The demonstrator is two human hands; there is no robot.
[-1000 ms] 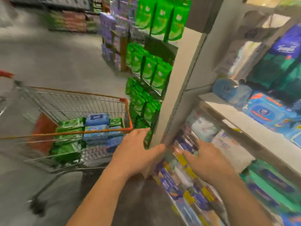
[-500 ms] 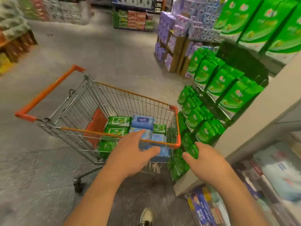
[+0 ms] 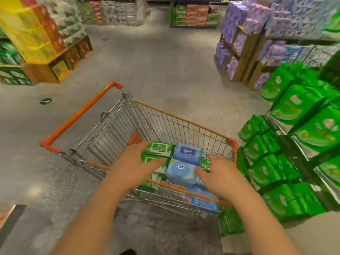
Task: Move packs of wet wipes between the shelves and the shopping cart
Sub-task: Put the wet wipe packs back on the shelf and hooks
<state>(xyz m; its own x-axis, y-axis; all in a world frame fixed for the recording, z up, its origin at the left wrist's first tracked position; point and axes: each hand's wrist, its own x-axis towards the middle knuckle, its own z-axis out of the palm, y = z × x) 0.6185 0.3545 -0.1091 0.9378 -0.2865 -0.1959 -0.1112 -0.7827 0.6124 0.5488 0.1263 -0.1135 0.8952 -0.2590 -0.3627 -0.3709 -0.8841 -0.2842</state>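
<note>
A wire shopping cart with orange trim stands in front of me, its handle at the left. Inside lie green wet-wipe packs and blue packs stacked together. A light blue pack sits in the middle of the pile. My left hand reaches over the cart's near rim with straight fingers, just left of that pack. My right hand reaches in from the right with its fingers extended toward the same pack. Neither hand holds anything.
Green packs fill a rack close on the right, touching the cart's right end. Purple goods stand on wooden shelves at the back right. Stacked yellow and red cartons are at the left. Grey floor lies open ahead.
The view has swung left from the shelf to the cart. Both hands have moved from the shelf edge over the cart's rim, toward the blue pack.
</note>
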